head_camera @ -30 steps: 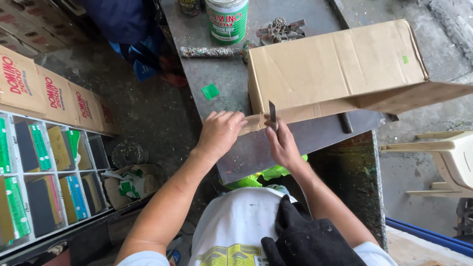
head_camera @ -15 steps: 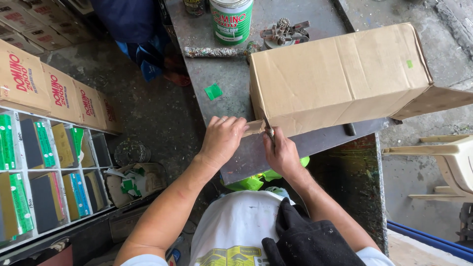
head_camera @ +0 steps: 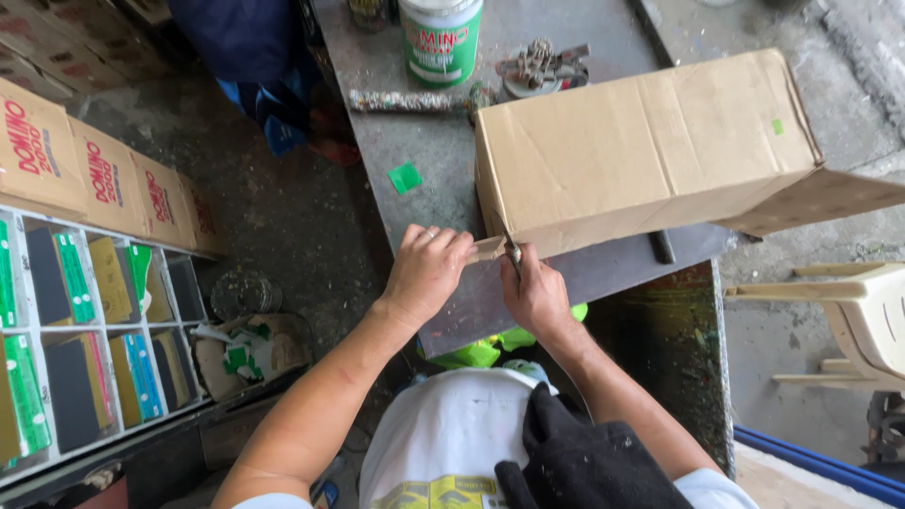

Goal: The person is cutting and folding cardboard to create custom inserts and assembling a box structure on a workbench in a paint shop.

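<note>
Both hands work at the box (head_camera: 650, 151) corner on the table (head_camera: 424, 141): left hand (head_camera: 424, 273) pinches the flap (head_camera: 488, 249), right hand (head_camera: 534, 292) grips a blade (head_camera: 510, 253). Risk, as I judge it: blade slips toward my left fingers, just beside it; box overhangs the edge and may tip.

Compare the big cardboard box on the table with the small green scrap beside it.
The cardboard box is large, brown and bulky, and both hands work at its near corner; the green scrap is tiny, flat, bright and untouched. Both rest on the grey table.
</note>
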